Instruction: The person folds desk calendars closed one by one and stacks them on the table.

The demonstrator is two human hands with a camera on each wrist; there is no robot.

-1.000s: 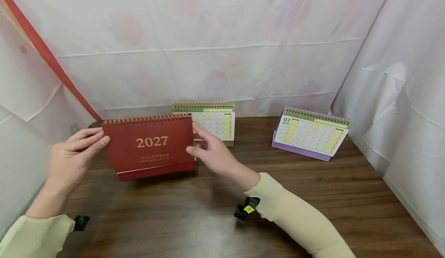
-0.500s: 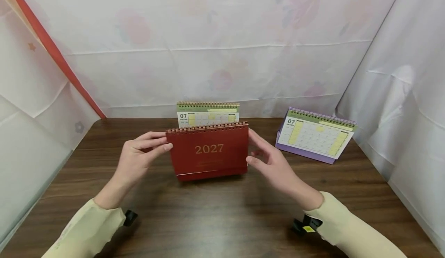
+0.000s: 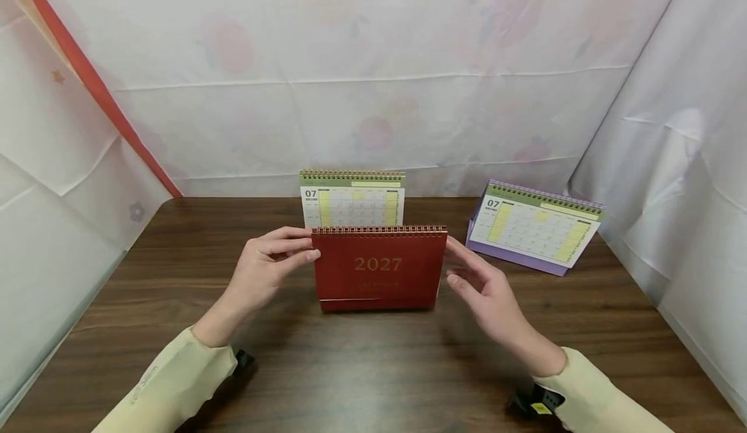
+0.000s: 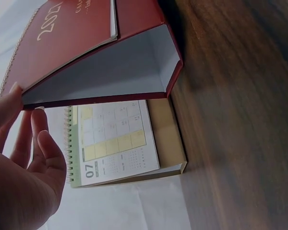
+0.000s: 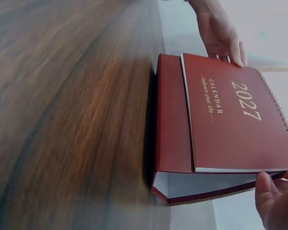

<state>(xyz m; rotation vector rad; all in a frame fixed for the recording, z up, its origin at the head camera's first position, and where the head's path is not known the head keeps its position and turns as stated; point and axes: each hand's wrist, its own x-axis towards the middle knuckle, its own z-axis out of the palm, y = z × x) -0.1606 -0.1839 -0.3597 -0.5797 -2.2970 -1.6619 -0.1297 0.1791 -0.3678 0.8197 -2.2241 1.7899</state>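
Observation:
A red spiral-bound desk calendar (image 3: 379, 277) marked 2027 stands tent-like on the wooden table, front cover towards me. At its upper left side my left hand (image 3: 259, 277) pinches the edge, thumb in front and fingers behind. My right hand (image 3: 493, 297) is at the opposite side; in the right wrist view its thumb (image 5: 263, 184) meets the edge, with the fingertips partly hidden behind. Directly behind the red one is a tan-based desk calendar (image 3: 353, 206) showing page 07, its lower part hidden in the head view.
To the back right stands a purple-based desk calendar (image 3: 533, 225), angled and also showing 07. White patterned cloth (image 3: 373, 96) hangs behind the wooden table (image 3: 373, 368) and along its sides. A red ribbon (image 3: 99, 96) runs down the left corner.
Both hands have carried the red calendar rightwards from the left and lowered it onto the table in front of the tan-based one. The other two calendars have stayed put.

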